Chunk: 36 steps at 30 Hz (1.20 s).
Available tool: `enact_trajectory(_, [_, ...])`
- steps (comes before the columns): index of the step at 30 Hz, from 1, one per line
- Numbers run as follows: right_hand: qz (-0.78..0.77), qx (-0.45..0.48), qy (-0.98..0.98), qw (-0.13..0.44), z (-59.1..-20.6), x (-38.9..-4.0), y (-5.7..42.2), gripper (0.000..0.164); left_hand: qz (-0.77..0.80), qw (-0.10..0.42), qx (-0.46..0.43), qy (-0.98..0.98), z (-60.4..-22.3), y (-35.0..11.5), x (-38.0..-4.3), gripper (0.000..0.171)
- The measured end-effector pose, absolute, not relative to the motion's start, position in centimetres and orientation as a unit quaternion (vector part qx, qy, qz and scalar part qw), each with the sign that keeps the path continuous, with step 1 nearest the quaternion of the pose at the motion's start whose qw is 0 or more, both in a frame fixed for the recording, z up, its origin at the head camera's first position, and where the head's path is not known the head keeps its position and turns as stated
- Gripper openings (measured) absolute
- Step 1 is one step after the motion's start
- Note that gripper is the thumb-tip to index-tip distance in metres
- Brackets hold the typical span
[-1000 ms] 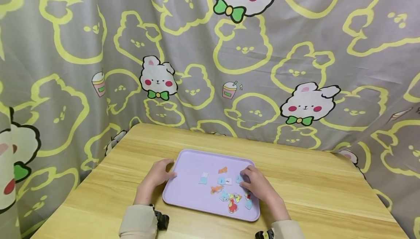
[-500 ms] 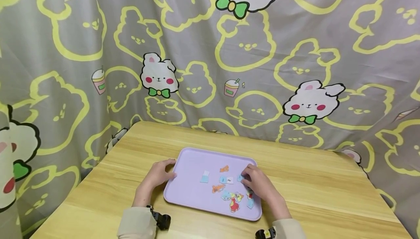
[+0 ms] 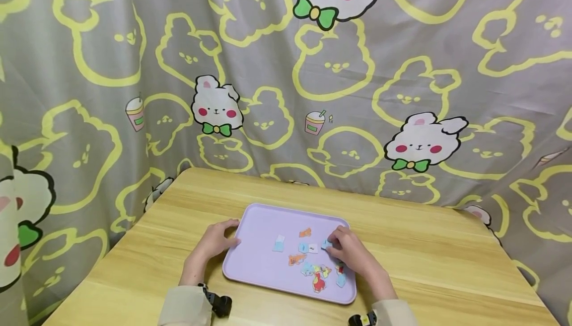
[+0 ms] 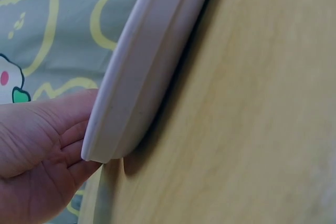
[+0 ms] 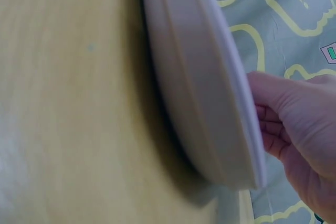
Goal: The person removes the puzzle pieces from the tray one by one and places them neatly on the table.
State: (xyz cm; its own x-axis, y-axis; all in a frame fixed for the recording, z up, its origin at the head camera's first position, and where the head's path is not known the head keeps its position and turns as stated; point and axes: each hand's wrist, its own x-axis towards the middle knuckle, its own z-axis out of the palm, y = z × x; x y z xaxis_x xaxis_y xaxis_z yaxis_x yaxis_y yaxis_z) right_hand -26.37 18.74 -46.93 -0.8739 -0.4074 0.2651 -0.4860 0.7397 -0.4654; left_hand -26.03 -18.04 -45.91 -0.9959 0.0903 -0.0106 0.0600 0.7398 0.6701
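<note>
A lilac tray lies on the table, with several small jigsaw puzzle pieces on its middle and right side. My left hand rests at the tray's left rim, thumb on the edge and fingers loosely extended; the left wrist view shows this hand behind the rim. Over the right side, my right hand has thumb and fingertips drawn together at a light blue puzzle piece. A blue piece and a white piece lie side by side left of it. In the right wrist view, the rim hides the fingertips of this hand.
Orange pieces and a red piece lie among others nearer the tray's front right. A blue-and-white piece sits toward the middle. Wooden tabletop surrounds the tray, and a patterned grey curtain hangs behind.
My right thumb and fingers have drawn closer together at the light blue piece, which has shifted slightly. The left hand stays at the rim.
</note>
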Motion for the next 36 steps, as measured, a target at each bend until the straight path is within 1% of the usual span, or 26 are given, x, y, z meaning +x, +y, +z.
enact_trajectory(4, [0.301,0.232,-0.922,0.074,-47.12,-26.28,18.75,0.010,0.362,0.024,0.038,0.931,-46.13,-18.06,-26.00,0.047])
enact_trajectory(8, [0.346,0.205,-0.913,0.073,-47.20,-25.97,18.58,0.011,0.362,0.027,0.037,0.931,-46.29,-18.08,-25.99,0.047])
enact_trajectory(18, [0.454,0.158,-0.869,0.120,-47.72,-25.94,18.21,0.014,0.369,0.023,0.039,0.928,-46.40,-18.07,-26.20,0.046])
enact_trajectory(25, [0.472,0.162,-0.855,0.139,-47.76,-26.05,18.45,0.014,0.365,0.019,0.042,0.930,-46.36,-18.14,-26.16,0.046])
enact_trajectory(36, [0.468,0.162,-0.860,0.126,-47.44,-26.12,18.92,0.013,0.365,0.018,0.040,0.930,-46.42,-18.25,-26.28,0.046])
